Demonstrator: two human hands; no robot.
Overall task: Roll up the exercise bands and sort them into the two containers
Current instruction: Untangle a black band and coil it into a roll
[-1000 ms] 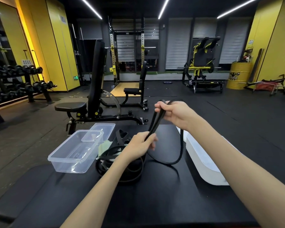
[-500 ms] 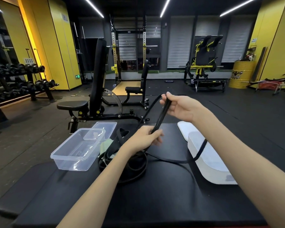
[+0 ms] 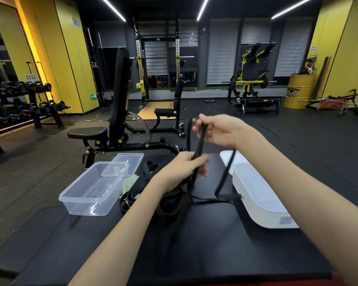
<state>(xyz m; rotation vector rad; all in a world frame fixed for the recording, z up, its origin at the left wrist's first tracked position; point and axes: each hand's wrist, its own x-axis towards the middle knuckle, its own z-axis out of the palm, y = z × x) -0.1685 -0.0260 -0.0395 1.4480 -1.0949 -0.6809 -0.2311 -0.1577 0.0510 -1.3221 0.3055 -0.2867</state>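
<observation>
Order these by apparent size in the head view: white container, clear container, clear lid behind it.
1. White container, clear container: look alike, so unranked.
2. Clear lid: smallest, though farther away.

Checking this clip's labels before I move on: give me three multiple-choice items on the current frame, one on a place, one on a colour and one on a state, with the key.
1. Seen from the camera, the clear container stands:
A. right of the band pile
B. left of the pile
C. on top of the pile

2. The raised band is:
A. black
B. red
C. yellow

3. That band is:
A. lying loose, untouched
B. held by one hand
C. held by both hands

Key:
1. B: the container sits at the left edge of the black surface, and the pile is further right.
2. A: the strip is dark like the pile.
3. C: the left hand grips its lower part and the right hand pinches its top.
</observation>
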